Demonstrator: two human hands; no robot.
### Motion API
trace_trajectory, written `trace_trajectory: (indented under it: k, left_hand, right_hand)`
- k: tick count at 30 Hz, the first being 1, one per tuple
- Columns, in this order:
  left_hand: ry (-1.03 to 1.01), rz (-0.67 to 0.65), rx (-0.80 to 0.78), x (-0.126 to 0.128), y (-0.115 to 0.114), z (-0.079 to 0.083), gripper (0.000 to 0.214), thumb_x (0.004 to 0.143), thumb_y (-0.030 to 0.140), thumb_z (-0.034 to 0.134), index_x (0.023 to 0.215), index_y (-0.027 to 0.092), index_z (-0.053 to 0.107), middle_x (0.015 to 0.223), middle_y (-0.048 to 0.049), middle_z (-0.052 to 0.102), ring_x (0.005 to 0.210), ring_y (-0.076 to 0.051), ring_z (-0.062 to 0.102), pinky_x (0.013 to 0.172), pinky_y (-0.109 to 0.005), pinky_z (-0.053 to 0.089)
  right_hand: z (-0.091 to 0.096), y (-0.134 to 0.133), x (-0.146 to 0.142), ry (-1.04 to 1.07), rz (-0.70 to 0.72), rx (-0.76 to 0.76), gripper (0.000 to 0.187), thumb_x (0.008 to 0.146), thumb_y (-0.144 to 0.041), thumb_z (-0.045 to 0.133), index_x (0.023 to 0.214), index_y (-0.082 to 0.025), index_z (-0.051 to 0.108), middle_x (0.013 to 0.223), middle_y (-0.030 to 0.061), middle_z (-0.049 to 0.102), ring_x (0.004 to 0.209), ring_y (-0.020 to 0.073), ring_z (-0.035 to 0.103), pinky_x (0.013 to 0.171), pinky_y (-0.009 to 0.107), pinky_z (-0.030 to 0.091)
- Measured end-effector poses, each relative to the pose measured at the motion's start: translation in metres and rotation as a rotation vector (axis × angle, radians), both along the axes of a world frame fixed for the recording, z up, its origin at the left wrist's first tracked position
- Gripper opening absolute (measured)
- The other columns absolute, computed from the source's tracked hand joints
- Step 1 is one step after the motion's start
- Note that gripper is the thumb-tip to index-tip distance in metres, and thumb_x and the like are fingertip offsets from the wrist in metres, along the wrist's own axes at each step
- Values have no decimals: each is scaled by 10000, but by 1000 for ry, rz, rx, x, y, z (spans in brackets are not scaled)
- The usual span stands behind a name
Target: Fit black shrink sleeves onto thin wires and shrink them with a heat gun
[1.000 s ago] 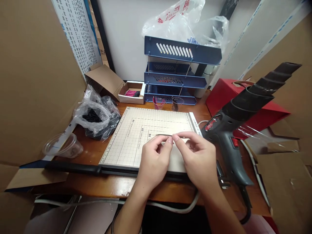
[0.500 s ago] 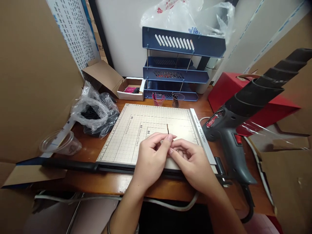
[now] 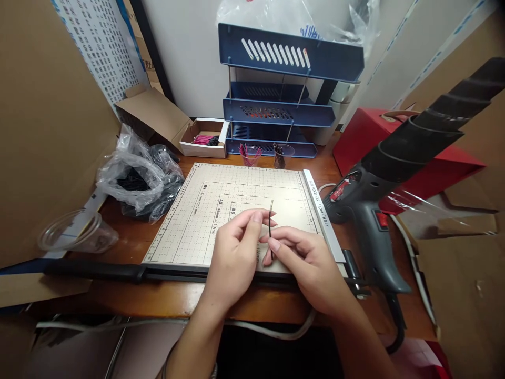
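Both hands meet over the near half of a cream paper cutter board (image 3: 189,221) with a printed grid. A thin dark wire-like piece (image 3: 270,218) stands roughly upright between them. My right hand (image 3: 303,263) pinches its lower end with thumb and forefinger. My left hand (image 3: 234,252) is curled beside it, its fingertips touching the piece near the middle. The cutter's black arm (image 3: 118,271) lies along the board's near edge.
A grey heat gun (image 3: 379,210) with a black spiral nozzle stands at the right, before a red box (image 3: 363,142). A blue tray rack (image 3: 276,100), two small cups (image 3: 248,155), a small carton of pink and black pieces (image 3: 203,139), a plastic bag (image 3: 134,179) and a clear cup (image 3: 74,234) surround the board.
The thin piece went from lying level between both fingertips to standing upright. Both hands drew nearer to me over the board, and the view shifted slightly.
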State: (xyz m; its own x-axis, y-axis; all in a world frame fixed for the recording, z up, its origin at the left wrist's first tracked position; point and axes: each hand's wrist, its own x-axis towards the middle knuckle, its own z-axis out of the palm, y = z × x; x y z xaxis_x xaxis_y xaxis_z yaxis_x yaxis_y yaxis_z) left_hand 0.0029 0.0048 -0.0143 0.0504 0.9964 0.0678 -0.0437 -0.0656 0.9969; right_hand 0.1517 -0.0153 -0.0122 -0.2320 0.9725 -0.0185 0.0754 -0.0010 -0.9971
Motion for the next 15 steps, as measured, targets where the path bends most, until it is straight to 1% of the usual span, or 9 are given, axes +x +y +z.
trace_trajectory:
  k: [1, 2, 4, 6, 10, 12, 15]
  left_hand:
    - [-9, 22, 7, 0, 0, 0, 269, 1039, 388, 622, 1005, 185, 796, 926, -41, 773, 824, -143, 713, 729, -224, 566]
    - [-23, 32, 9, 0, 0, 0, 226, 1024, 359, 643, 994, 184, 783, 913, -35, 768, 814, -142, 717, 728, -226, 570]
    - [-56, 23, 1, 0, 0, 2, 155, 984, 322, 689, 1003, 185, 761, 828, -12, 738, 704, -133, 698, 645, -227, 560]
    - [-74, -4, -5, 1, 0, 4, 129, 964, 313, 705, 983, 190, 738, 739, 13, 697, 590, -121, 655, 550, -225, 525]
    - [-63, -50, -12, 1, 0, 7, 153, 979, 318, 679, 886, 197, 685, 644, 36, 644, 501, -111, 619, 492, -221, 497]
    - [-67, -68, -25, 1, 0, 8, 170, 984, 329, 671, 873, 199, 669, 624, 43, 627, 476, -109, 608, 474, -220, 488]
    - [-70, -85, -35, 0, 0, 7, 206, 991, 355, 666, 861, 196, 661, 625, 40, 624, 476, -112, 611, 475, -223, 490]
  right_hand:
    - [0, 0, 0, 11, 3, 3, 312, 1007, -391, 604, 984, -110, 738, 769, 38, 690, 750, 105, 683, 731, 182, 553]
    - [1, 0, 1, 16, 2, 5, 310, 1014, -384, 598, 986, -110, 740, 766, 35, 687, 750, 102, 680, 733, 179, 552]
    - [0, -1, 2, 11, 4, 10, 311, 1024, -376, 586, 997, -111, 747, 766, 34, 691, 740, 97, 669, 721, 178, 541]
    - [-1, -1, 3, -15, 12, 2, 308, 1027, -368, 585, 1008, -112, 756, 769, 35, 701, 719, 93, 653, 691, 178, 517]
    - [-2, -2, 3, -78, 15, -44, 246, 978, -335, 655, 988, -116, 766, 747, 26, 700, 669, 84, 607, 636, 183, 454]
    - [-2, -2, 2, -70, 10, -55, 238, 961, -338, 676, 962, -119, 768, 741, 26, 700, 671, 88, 609, 637, 185, 456]
    - [-1, -3, 2, -66, 7, -34, 266, 972, -363, 666, 910, -125, 769, 743, 32, 701, 677, 96, 619, 641, 188, 469]
